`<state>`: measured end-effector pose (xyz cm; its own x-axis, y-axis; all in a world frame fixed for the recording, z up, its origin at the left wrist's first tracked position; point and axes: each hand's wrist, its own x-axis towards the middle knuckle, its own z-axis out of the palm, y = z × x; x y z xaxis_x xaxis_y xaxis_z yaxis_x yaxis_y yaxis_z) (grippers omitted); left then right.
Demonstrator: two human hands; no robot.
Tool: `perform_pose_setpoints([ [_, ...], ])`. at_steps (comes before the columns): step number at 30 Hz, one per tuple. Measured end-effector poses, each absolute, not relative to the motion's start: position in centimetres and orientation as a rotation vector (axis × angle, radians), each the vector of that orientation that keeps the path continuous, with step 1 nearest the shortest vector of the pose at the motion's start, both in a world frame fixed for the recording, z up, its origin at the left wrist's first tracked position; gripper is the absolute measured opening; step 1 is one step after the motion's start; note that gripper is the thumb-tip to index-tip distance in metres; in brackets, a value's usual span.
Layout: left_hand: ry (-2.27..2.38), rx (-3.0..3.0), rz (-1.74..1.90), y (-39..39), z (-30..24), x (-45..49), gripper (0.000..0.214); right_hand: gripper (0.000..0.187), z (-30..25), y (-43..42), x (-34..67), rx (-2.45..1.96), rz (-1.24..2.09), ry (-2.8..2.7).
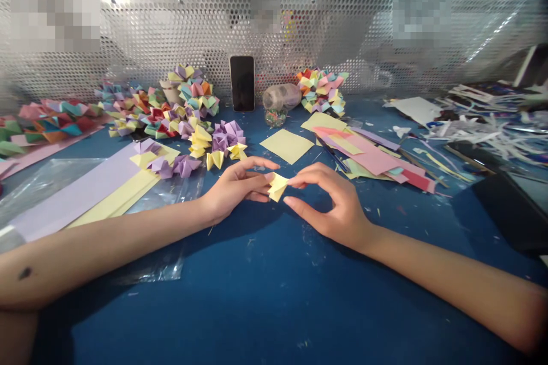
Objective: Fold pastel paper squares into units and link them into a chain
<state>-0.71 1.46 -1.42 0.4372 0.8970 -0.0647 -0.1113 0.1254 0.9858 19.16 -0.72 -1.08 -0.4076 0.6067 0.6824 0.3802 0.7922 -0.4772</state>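
Between my hands, above the blue table, is a small folded yellow paper piece (277, 187) with pointed flaps. My left hand (240, 185) pinches it from the left between thumb and fingers. My right hand (331, 199) is at its other side: the index fingertip meets the upper right corner, while the thumb sits apart, just below it. Behind my left hand stand finished yellow folded pieces (214, 158) and purple folded pieces (229, 137). A flat yellow paper square (286, 146) lies just beyond my fingers.
Lilac paper strips (81, 182) lie on a clear plastic bag (171, 271) at left. Multicoloured origami clusters (158, 108), a phone (242, 83) and a plastic jar (282, 96) line the back. Pink strips (363, 151) and shredded paper (492, 117) lie right, near a dark object (509, 205).
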Motion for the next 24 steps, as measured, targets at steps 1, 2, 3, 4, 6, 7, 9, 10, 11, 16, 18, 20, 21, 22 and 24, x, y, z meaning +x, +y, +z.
perform_pose_setpoints([
  [1, 0.816, 1.233, 0.844, 1.45, -1.41, -0.78, 0.023, 0.018, -1.09, -0.68, 19.1, -0.723, 0.279, -2.052],
  [2, 0.803, 1.243, 0.816, 1.44, -1.4, -0.85, 0.021, 0.017, -1.12, -0.63, 19.05, -0.724, 0.265, -2.049],
  [3, 0.786, 1.246, 0.791, 1.44, -1.41, -0.92, 0.02, 0.016, -1.16, -0.57, 19.0, -0.734, 0.264, -2.037],
  [4, 0.766, 1.243, 0.772, 1.46, -1.41, -1.0, 0.02, 0.015, -1.21, -0.52, 18.97, -0.751, 0.274, -2.017],
  [6, 0.717, 1.221, 0.756, 1.5, -1.43, -1.14, 0.022, 0.013, -1.29, -0.44, 18.95, -0.802, 0.308, -1.973],
  [7, 0.693, 1.213, 0.751, 1.52, -1.43, -1.19, 0.024, 0.012, -1.32, -0.42, 18.95, -0.827, 0.326, -1.957],
  [9, 0.666, 1.222, 0.743, 1.5, -1.45, -1.2, 0.03, 0.011, -1.36, -0.43, 18.98, -0.876, 0.352, -1.932],
  [10, 0.67, 1.236, 0.747, 1.46, -1.46, -1.16, 0.033, 0.013, -1.38, -0.44, 18.99, -0.899, 0.362, -1.919],
  [11, 0.685, 1.252, 0.754, 1.4, -1.46, -1.09, 0.035, 0.014, -1.4, -0.46, 19.01, -0.914, 0.366, -1.904],
  [16, 0.831, 1.31, 0.781, 1.0, -1.39, -0.63, 0.031, 0.009, -1.45, -0.6, 18.96, -0.918, 0.343, -1.88],
  [18, 0.859, 1.336, 0.766, 0.93, -1.36, -0.56, 0.03, 0.008, -1.42, -0.66, 18.94, -0.914, 0.335, -1.892],
  [20, 0.857, 1.354, 0.756, 0.92, -1.37, -0.58, 0.029, 0.01, -1.35, -0.7, 18.98, -0.906, 0.347, -1.899],
  [21, 0.847, 1.36, 0.752, 0.93, -1.39, -0.62, 0.028, 0.011, -1.3, -0.7, 19.03, -0.898, 0.358, -1.898],
  [22, 0.83, 1.367, 0.747, 0.94, -1.41, -0.66, 0.027, 0.012, -1.22, -0.7, 19.1, -0.886, 0.373, -1.895],
  [24, 0.782, 1.372, 0.743, 0.98, -1.44, -0.72, 0.025, 0.012, -0.98, -0.73, 19.27, -0.853, 0.402, -1.884],
])
